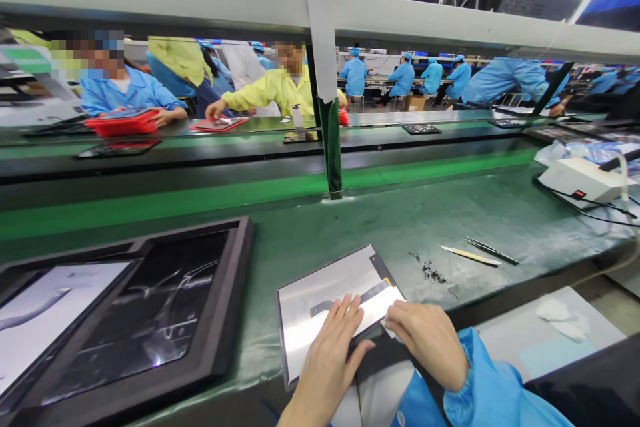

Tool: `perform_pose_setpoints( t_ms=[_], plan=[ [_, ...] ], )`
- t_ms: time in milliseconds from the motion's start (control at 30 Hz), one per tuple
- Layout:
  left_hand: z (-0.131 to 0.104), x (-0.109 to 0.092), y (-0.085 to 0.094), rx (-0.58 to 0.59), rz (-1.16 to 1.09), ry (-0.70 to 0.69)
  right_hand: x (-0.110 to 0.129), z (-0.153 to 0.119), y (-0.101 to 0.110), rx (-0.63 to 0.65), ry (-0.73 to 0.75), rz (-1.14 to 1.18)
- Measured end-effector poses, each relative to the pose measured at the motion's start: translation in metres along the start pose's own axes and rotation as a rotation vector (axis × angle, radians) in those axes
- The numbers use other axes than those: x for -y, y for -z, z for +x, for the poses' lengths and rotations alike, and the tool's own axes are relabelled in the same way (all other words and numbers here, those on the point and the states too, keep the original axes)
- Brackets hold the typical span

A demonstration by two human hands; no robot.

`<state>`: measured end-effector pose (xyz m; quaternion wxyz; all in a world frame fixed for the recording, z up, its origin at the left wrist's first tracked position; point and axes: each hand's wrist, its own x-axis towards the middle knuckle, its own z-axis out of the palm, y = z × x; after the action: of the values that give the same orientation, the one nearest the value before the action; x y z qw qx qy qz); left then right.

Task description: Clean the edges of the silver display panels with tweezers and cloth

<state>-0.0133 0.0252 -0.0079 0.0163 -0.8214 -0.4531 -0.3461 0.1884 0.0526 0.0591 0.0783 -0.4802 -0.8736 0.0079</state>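
Note:
A flat tablet-sized display panel (pixel 305 303) with a silvery back lies at an angle near the bench's front edge. A dark flex cable (pixel 373 291) with a yellow-orange end runs across its back. My left hand (pixel 330 360) rests on the panel with its fingers stretched out, their tips by the cable. At the panel's right edge, my right hand (pixel 430 340) has its fingers closed on a small white wipe (pixel 391 329), partly hidden under the fingers. Small black scraps (pixel 433 273) lie on the bench just beyond this hand.
A dark foam tray (pixel 227 320) with display panels stands on the left. Tweezers (pixel 493 250) and a yellow-handled blade tool (pixel 470 255) lie at right, with a white box device (pixel 583 181) beyond. A green post (pixel 331 147) rises behind the bench; co-workers sit across the line.

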Motion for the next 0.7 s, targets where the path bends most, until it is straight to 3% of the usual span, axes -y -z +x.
perform_pose_setpoints(
  t_ms=[400,500,600,700],
  plan=[
    [0.001,0.0,-0.001,-0.009,0.009,-0.018,0.003,0.004,0.001,0.004,-0.013,0.005],
    [0.001,0.0,0.0,-0.013,0.016,-0.016,0.0,0.004,-0.001,0.009,-0.04,0.143],
    [0.001,0.0,0.0,-0.023,0.024,-0.014,-0.021,-0.009,-0.003,-0.047,-0.169,0.437],
    [0.003,0.001,0.001,-0.042,0.053,-0.034,-0.062,-0.041,-0.01,-0.213,-0.412,0.715]
  ],
)
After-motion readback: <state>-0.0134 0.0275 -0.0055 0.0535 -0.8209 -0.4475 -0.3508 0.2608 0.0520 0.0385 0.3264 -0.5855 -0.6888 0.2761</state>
